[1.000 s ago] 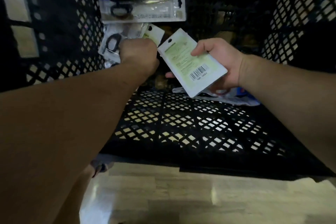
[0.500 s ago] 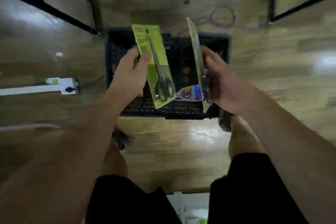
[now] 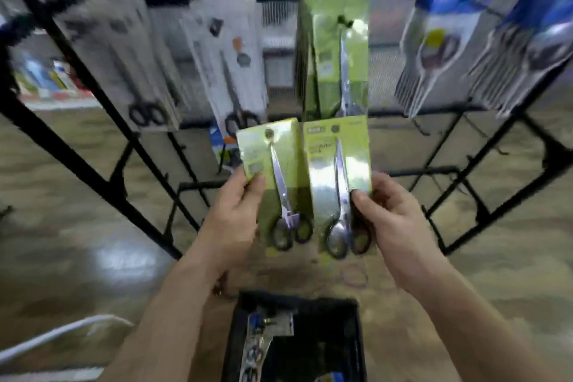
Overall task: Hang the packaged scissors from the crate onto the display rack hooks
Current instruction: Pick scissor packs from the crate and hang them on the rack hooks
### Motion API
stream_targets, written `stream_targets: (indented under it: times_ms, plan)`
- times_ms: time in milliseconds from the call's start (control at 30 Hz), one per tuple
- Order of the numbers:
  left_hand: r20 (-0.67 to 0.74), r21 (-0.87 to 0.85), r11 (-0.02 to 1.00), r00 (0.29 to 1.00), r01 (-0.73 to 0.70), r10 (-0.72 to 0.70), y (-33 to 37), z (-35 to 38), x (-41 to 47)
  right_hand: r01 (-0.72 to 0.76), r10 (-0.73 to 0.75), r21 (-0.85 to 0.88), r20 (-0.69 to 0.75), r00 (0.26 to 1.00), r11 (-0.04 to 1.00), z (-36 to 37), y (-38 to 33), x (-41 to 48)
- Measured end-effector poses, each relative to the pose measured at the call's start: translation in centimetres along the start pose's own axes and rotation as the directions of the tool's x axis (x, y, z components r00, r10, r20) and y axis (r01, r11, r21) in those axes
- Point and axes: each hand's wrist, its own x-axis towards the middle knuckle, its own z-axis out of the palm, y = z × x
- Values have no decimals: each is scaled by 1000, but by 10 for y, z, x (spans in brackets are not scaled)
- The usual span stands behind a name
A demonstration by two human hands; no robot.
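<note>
Glossy wood-plank floor underfoot, black wire display rack spanning 9 to 3 o'clock. Left hand pinching left edge of lime-green carded scissors pack, thumb on front, fingers curled behind. Right hand gripping right edge of second lime-green carded pack the same way. Two held packs in all, side by side at centre. Long axes upright: blade tips toward 12 o'clock, black handle loops toward 6, left one leaning slightly toward 11. Five hanging groups on rack: two white-carded bunches at 10 to 11 o'clock, one green bunch at 12, two blue-topped bunches at 2. One black plastic crate at 6 o'clock, more packs inside, blurred.
</note>
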Motion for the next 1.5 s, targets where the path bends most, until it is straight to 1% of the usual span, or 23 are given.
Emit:
stream_targets:
  times_ms: [67, 133, 167, 233, 300, 333, 400, 467, 533, 733, 900, 1000, 1100, 1267, 1367, 1500]
  plan:
    - [15, 7, 999, 999, -47, 47, 29, -6, -3, 67, -67, -16, -16, 998, 998, -1, -29, -5]
    - [37, 30, 997, 997, -64, 63, 51, -12, -8, 96, -96, 0, -42, 994, 995, -2, -52, -12]
    - [68, 7, 997, 995, -76, 75, 57, -14, -11, 105, -105, 10, -57, 993, 994, -2, -61, -15]
    - [78, -8, 995, 992, -97, 97, 72, -13, -16, 126, -125, 8, -71, 990, 992, -2, -77, -16]
    - [25, -16, 987, 986, -163, 163, 82, -9, -18, 143, -145, -24, -78, 986, 989, -2, -88, -11]
    - [-17, 12, 979, 979, -202, 202, 91, -7, -19, 155, -159, -43, -94, 983, 987, -2, -92, -6]
    - [-79, 48, 970, 968, -236, 240, 102, -6, -16, 167, -177, -79, -138, 975, 983, -1, -98, 6]
    - [-92, 60, 961, 957, -270, 274, 112, -6, -16, 152, -166, -98, -152, 974, 983, 3, -101, 17]
    - [-97, 36, 948, 943, -317, 319, 120, -6, -15, 142, -155, -100, -133, 979, 985, 9, -104, 31]
    - [-89, 22, 959, 955, -282, 283, 128, -8, -8, 106, -140, -183, -184, 973, 977, 21, -101, 68]
    - [-51, 26, 964, 962, -266, 267, 130, -8, 1, 85, -136, -257, -189, 972, 963, 33, -100, 92]
    - [-48, 28, 967, 966, -251, 252, 125, -5, 5, 45, -106, -270, -215, 971, 962, 37, -98, 103]
    - [-48, 24, 974, 973, -226, 227, 114, -2, 15, 34, -109, -282, -257, 960, 959, 37, -94, 114]
    - [-16, -28, 967, 968, -252, 252, 97, 9, 26, 14, -91, -250, -299, 950, 968, 36, -90, 126]
    - [0, -53, 968, 969, -247, 247, 89, 15, 24, 29, -123, -294, -308, 944, 955, 34, -89, 128]
    - [0, -88, 968, 972, -234, 235, 85, 15, 16, 55, -153, -277, -345, 926, 959, 35, -89, 124]
